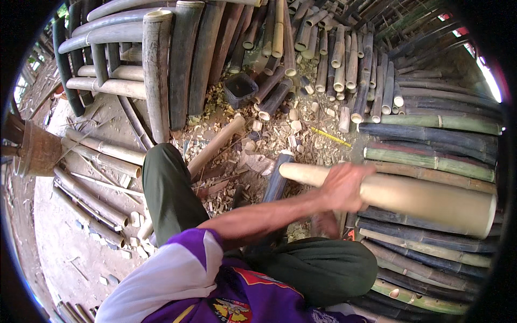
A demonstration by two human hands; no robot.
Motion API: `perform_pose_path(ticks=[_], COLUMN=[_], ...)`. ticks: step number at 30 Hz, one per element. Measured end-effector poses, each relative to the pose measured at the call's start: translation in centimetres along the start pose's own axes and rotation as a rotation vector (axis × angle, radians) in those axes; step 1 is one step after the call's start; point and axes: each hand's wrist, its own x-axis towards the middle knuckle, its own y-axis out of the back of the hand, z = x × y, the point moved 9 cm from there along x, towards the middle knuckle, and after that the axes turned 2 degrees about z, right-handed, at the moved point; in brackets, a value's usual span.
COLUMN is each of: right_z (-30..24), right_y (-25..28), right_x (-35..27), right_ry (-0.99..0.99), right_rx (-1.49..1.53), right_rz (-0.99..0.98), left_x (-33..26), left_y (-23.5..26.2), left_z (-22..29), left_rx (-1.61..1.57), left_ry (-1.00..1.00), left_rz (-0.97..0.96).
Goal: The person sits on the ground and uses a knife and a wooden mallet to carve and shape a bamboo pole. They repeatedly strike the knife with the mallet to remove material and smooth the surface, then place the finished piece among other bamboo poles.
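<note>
My left arm stretches to the right, and my left hand (347, 185) is wrapped round a pale, peeled bamboo tube (431, 202). The tube lies nearly level in the view and is smeared by motion. Its narrower end points toward the middle, above a dark bamboo piece (277, 177) that slants down between my legs. I do not make out my right hand. A blurred patch of bare skin (326, 223) shows beyond my right knee, a foot or a hand. Beside it is a small orange-red thing (350, 234), partly hidden.
Wood chips (253, 142) cover the ground ahead, with a black plastic container (240, 89) and a yellow measuring strip (331, 137). Stacked bamboo poles (431, 134) line the right. Bamboo tubes (91, 199) lie at left, near a brown pot (40, 148). A bamboo frame (156, 70) stands far left.
</note>
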Motion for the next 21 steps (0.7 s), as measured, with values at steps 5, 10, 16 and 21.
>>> perform_pose_path(ticks=[5,10,16,21], right_z=[14.6,23.8,30.5,8.7], right_y=[-9.4,-9.3,-4.8,-7.5], right_x=[-1.3,-3.0,-3.5,-1.1], right_ry=[-0.102,-0.192,-0.47,-0.419], right_rx=[-0.383,-0.621,0.201,0.522], right_rz=[-0.144,-0.1,-0.031,-0.322], left_x=[10.2,7.7,-12.2,-28.9], left_y=[7.4,14.1,24.0,32.0], left_z=[-5.4,-15.1,-21.8,-22.2], left_rx=[0.201,0.591,0.913,1.237], left_ry=[0.347,0.684,0.875,1.125], left_rz=[0.223,0.05,0.104,0.198])
